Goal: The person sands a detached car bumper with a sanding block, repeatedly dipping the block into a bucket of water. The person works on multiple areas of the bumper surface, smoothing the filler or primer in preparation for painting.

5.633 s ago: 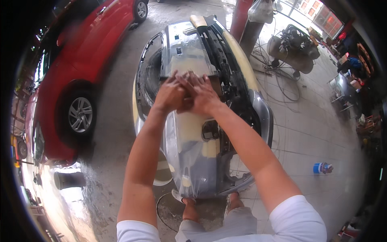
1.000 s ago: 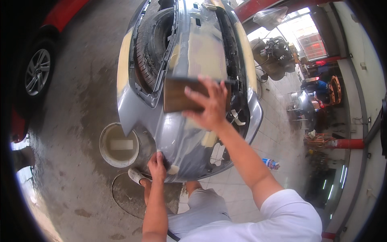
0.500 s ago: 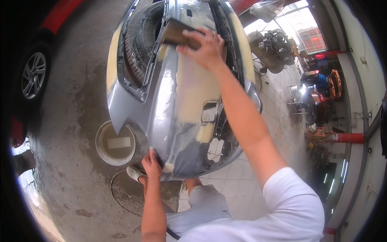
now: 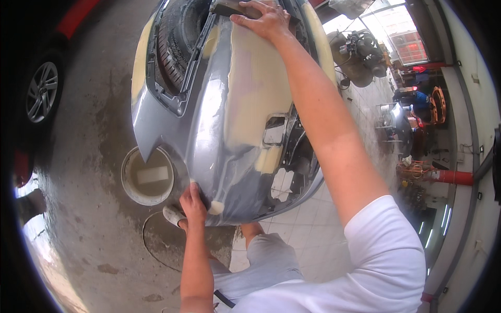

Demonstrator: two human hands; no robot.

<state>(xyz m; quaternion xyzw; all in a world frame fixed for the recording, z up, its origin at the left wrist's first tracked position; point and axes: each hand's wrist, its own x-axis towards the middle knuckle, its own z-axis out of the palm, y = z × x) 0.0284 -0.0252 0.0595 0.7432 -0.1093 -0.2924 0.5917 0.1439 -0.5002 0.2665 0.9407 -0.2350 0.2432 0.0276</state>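
Note:
A grey car bumper (image 4: 206, 141) with wide patches of pale yellow filler (image 4: 253, 104) stretches away in front of me. At its far part, my right hand (image 4: 265, 20) presses a dark, flat sanding block (image 4: 225, 7) against the surface, fingers over it; part of the block is under the hand and near the picture's top edge. My left hand (image 4: 193, 206) grips the bumper's near left edge, thumb on top and the other fingers partly hidden.
A bucket (image 4: 147, 195) of murky water with a pale rectangular block (image 4: 152, 175) stands left of the bumper. A tyre (image 4: 172, 57) lies within the bumper's opening. A red car's wheel (image 4: 43, 94) is at far left, a compressor (image 4: 360, 57) at far right. A thin hose (image 4: 146, 245) crosses the floor.
My right hand has slid the sanding block farther away along the bumper, toward the top of the picture. My left hand keeps its grip on the near edge.

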